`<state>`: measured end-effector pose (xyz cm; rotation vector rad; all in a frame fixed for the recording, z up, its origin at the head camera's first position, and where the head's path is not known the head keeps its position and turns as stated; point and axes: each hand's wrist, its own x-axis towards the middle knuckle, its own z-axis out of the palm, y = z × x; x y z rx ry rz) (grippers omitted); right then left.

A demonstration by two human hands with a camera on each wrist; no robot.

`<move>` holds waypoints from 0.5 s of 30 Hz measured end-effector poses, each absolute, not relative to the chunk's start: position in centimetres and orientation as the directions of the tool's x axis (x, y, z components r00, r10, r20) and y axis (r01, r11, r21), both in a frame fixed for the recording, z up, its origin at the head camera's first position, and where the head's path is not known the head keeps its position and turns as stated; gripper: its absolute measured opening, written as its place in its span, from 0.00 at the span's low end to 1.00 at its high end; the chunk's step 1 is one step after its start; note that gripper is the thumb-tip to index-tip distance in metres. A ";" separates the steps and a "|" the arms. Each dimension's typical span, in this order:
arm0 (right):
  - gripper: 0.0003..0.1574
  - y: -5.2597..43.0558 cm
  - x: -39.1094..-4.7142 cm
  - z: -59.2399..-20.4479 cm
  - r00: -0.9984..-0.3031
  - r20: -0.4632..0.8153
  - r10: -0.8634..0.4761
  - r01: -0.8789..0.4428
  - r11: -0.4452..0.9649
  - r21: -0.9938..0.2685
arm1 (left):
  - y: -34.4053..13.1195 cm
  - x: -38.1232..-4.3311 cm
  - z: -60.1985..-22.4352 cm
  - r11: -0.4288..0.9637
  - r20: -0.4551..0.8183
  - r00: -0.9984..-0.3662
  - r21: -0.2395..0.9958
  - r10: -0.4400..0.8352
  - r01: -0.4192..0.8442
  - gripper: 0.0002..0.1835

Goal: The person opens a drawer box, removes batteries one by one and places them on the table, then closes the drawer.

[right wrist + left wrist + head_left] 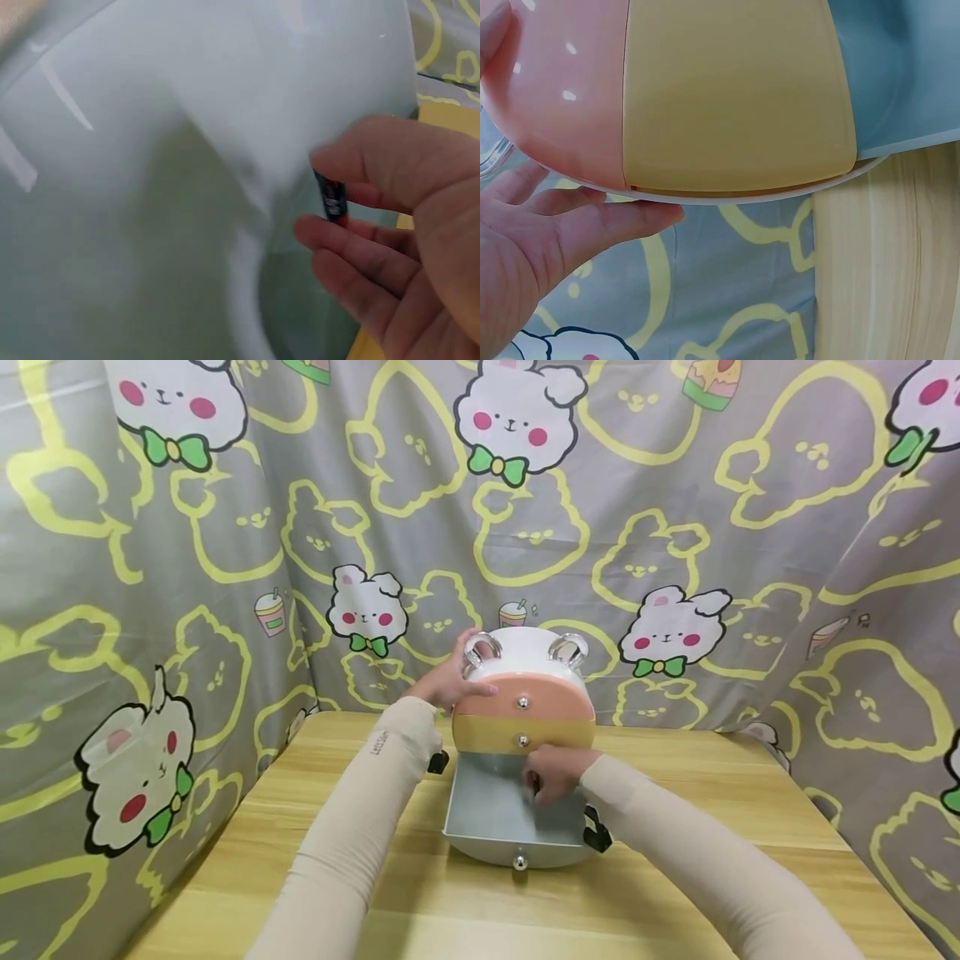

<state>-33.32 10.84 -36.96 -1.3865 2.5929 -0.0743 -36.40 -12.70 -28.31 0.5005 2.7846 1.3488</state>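
Note:
A small storage box shaped like an animal's head (525, 649), white with clear round ears, stands on the table. Its pink drawer (487, 697) and yellow drawer (483, 732) are closed, while the grey-blue bottom drawer (487, 814) is pulled out toward me. My left hand (450, 681) steadies the box's upper left side, thumb on the pink front and fingers stretched along the side (577, 225). Inside the pulled-out drawer's space, my right hand (555, 772) pinches a small black battery (331, 196) between thumb and fingertips. Drawer walls surround it in the right wrist view.
The wood-grain table (675, 893) carries the box near its middle. Behind and on both sides hangs a grey curtain (420, 543) with rabbit prints. Black straps (597, 831) circle both wrists, and silver knobs (521, 862) stick out from the drawer fronts.

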 end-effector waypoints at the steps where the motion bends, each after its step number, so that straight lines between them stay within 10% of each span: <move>1: 0.07 11.1 -33.3 -36.9 -0.542 -0.134 -0.830 -0.818 0.557 -0.144 | -12.7 -36.4 -28.3 0.582 0.135 -0.947 0.761 0.292 0.288 0.63; 15: 0.15 14.4 -32.5 -36.0 -0.577 0.016 -0.817 -0.793 0.555 -0.250 | -12.8 -36.1 -28.2 0.597 0.130 -0.949 0.750 0.286 0.283 0.63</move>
